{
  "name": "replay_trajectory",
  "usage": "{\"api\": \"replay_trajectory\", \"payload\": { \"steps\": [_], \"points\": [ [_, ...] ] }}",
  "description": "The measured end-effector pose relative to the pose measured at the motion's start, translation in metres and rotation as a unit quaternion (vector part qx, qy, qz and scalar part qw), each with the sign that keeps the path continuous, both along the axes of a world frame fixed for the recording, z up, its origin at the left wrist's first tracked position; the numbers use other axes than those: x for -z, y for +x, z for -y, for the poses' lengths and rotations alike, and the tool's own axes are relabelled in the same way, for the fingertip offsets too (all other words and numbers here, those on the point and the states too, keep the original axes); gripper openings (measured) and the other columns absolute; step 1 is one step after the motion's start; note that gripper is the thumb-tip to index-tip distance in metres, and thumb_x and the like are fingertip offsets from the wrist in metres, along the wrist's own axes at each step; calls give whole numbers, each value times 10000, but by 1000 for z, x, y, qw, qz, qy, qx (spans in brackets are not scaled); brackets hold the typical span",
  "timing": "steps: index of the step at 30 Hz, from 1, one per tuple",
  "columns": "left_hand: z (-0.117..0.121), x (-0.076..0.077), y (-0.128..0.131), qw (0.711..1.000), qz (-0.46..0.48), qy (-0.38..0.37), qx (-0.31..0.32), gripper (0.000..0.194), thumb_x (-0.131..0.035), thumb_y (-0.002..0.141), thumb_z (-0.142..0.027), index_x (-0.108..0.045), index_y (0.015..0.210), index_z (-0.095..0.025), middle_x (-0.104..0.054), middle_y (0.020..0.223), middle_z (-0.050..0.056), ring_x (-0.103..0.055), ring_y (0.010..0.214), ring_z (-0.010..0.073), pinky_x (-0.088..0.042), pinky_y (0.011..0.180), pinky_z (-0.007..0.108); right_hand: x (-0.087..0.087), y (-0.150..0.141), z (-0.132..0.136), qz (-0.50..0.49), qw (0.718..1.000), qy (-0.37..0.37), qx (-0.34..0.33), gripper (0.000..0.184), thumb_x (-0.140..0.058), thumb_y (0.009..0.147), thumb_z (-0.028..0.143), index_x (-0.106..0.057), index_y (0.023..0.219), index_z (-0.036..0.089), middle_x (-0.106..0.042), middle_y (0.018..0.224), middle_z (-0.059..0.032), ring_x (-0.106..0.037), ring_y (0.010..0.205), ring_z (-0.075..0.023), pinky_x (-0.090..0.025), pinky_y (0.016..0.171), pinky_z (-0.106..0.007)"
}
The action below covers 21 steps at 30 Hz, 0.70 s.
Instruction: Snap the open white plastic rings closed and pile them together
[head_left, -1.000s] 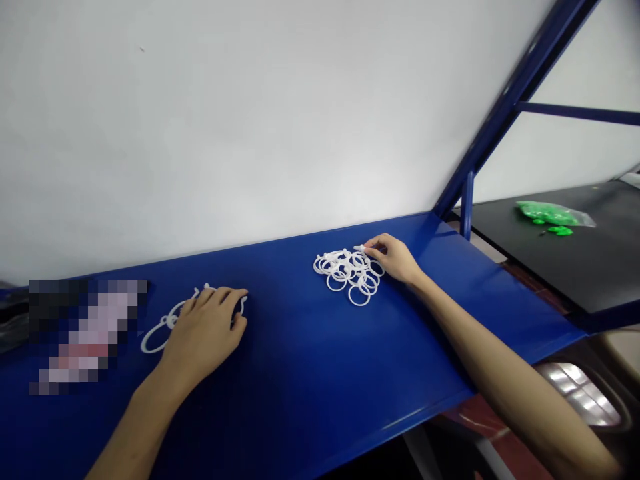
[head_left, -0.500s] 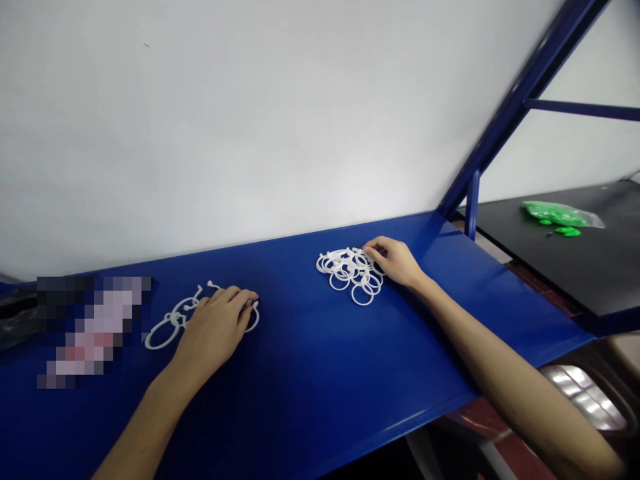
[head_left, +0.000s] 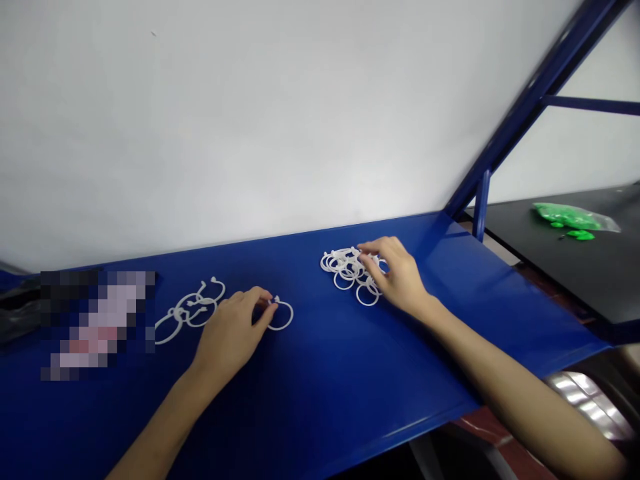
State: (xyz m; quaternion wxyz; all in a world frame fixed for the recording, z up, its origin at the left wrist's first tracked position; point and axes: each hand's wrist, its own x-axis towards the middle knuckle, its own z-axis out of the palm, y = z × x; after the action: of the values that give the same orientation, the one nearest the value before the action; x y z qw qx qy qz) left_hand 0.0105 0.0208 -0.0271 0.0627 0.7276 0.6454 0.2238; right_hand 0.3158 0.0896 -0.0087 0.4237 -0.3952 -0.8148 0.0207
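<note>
White ring: likely light, springy; grasp near the knob.
Left hand: thumb and forefinger pinch this ring.
Right hand: fingers slightly parted at ring pile; hold unclear.

Right: clear bag of green bits on black worktop, loose green piece beside it; blue frame, white wall behind

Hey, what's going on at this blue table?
Someone is handling white loops with both bare hands. The left hand pinches one loop by its end. The right hand is at the pile; whether it grips anything is unclear. Other loops lie left of the left hand.
</note>
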Motion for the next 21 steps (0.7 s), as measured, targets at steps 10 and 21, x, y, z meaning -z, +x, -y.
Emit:
{"api": "replay_trajectory", "payload": {
  "steps": [10,21],
  "points": [
    [25,-11,41,955,291,-3,61,200,-690,865,-442,-680,919,-250,-785,838,-6,-748,752,173,-594,682,267,13,-48,57,-34,951,-178,-252,158,-571,997,242,-580,1144,183,-686,939,-50,-664,799,-148,-569,721,-292],
    [25,2,41,947,314,-7,67,193,-697,861,-426,-726,819,-240,-791,798,-12,-758,715,177,-599,666,253,17,-48,64,-50,943,-161,-287,134,-535,1018,209,-639,1082,156,-702,911,-72,-668,837,-162,-571,757,-301]
  ]
}}
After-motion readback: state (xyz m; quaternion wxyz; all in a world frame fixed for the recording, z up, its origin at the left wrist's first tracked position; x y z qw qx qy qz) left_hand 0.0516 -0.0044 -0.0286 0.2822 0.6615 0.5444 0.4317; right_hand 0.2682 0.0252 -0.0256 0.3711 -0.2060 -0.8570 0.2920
